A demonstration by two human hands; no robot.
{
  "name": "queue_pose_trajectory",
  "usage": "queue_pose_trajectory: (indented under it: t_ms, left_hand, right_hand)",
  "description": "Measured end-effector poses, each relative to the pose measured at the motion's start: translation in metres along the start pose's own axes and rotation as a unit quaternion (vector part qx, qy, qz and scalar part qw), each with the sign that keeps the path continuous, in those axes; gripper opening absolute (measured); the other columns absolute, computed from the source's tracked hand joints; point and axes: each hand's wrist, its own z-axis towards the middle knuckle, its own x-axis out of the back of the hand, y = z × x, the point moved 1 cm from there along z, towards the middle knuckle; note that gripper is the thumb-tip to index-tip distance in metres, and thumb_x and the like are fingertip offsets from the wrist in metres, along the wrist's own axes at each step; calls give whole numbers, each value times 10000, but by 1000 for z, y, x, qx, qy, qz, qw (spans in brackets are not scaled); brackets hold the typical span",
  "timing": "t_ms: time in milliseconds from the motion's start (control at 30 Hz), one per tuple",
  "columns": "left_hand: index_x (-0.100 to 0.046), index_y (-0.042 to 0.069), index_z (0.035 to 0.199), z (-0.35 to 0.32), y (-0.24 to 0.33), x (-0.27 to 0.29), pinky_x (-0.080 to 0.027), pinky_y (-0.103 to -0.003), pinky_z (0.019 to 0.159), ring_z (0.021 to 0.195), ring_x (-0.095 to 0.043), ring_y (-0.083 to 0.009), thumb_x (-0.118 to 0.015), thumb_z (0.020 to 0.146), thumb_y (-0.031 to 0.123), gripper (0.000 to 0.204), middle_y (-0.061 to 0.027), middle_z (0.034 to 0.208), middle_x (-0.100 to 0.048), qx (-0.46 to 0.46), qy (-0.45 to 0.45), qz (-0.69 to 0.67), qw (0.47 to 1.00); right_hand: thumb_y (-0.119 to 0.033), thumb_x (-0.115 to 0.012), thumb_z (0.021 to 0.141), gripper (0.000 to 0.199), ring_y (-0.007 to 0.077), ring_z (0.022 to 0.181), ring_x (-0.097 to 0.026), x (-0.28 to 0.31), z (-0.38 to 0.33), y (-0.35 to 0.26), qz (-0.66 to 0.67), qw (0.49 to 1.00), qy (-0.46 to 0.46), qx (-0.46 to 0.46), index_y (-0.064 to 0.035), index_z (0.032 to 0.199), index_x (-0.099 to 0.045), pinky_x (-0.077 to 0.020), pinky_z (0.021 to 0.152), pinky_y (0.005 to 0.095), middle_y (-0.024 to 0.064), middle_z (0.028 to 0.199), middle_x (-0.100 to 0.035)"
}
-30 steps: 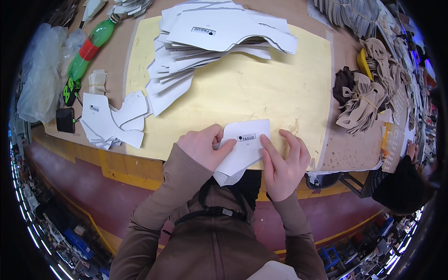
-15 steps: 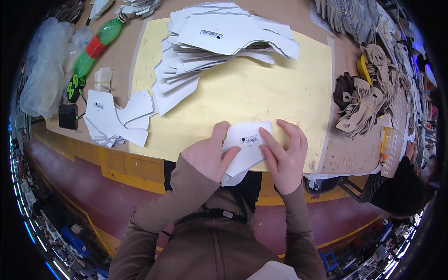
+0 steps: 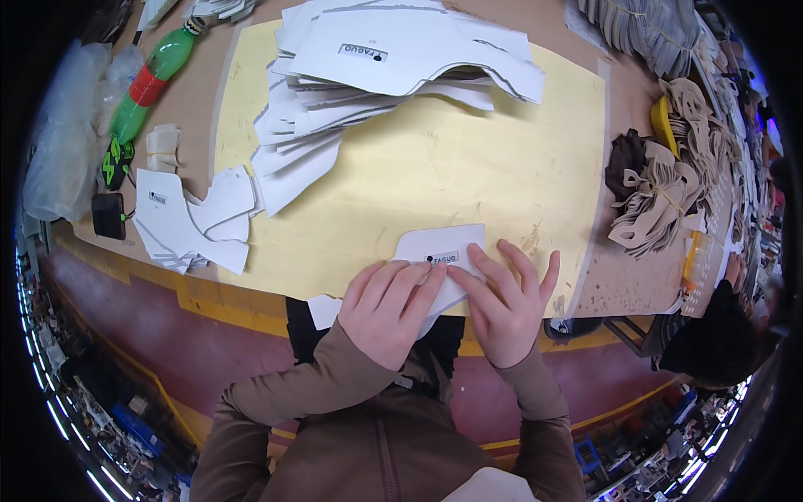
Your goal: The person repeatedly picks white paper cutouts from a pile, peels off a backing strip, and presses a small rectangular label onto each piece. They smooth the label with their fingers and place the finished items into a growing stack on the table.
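Lower part of white cut sheet [image 3: 435, 251] hidden under both hands; its near edge overhangs surface [image 3: 585, 289] below left hand [image 3: 389, 314], partly covered by wrist. Whether fingers [image 3: 493, 272] of right hand [image 3: 506, 314] pinch or only press sheet: cannot tell. Big white stack [image 3: 393, 67] far beyond fingers cut off by top edge. Grey bundles [image 3: 644, 29] far right of fingers blurred at rim. Dark small object [image 3: 109, 216] far left of fingers too small to identify.
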Motion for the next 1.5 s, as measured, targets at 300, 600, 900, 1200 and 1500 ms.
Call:
queue_pose_trajectory:
  t_ms: [300,600,900,1200,1500]
  left_hand:
    - [-581,-11,1346,2,7,-2,-448,-475,1057,1210,-546,-287,-609,841,151,531,-126,1274,-578,-10,-28,52,998]
    - [-637,82,1295,-8,3,2,-402,-502,1098,1272,-555,-245,-613,840,157,462,-80,1374,-585,-60,-23,65,996]
    - [-655,146,1290,-20,-21,21,-408,-445,1094,1260,-575,-205,-698,834,255,471,4,1395,-601,-105,-58,53,991]
    - [-607,159,1381,-21,-5,8,-366,-475,1121,1295,-543,-211,-743,817,163,580,15,1428,-572,-26,-48,41,998]
    - [-604,112,1377,-20,-1,4,-368,-499,1121,1308,-550,-245,-669,822,35,564,-45,1414,-568,23,-56,-7,998]
  right_hand:
    - [-155,-757,766,396,264,1241,-558,-2,4,4,24,1000,6,4,-256,1149,-746,-167,1182,665,-53,1278,-641]
    - [-90,-724,848,289,329,1267,-531,4,13,10,147,987,28,-63,-120,1136,-728,-324,1138,551,84,1292,-614]
    - [-76,-738,832,351,334,1281,-514,-2,-20,-16,158,982,67,-80,-158,1173,-731,-349,1122,533,73,1332,-612]
    - [-155,-713,863,381,288,1357,-485,-7,-30,-34,37,995,-2,-96,-269,1227,-724,-116,1188,654,-79,1387,-607]
    - [-155,-681,881,437,284,1401,-458,-9,-30,-44,18,991,-22,-135,-293,1296,-692,-40,1192,685,-88,1408,-587]
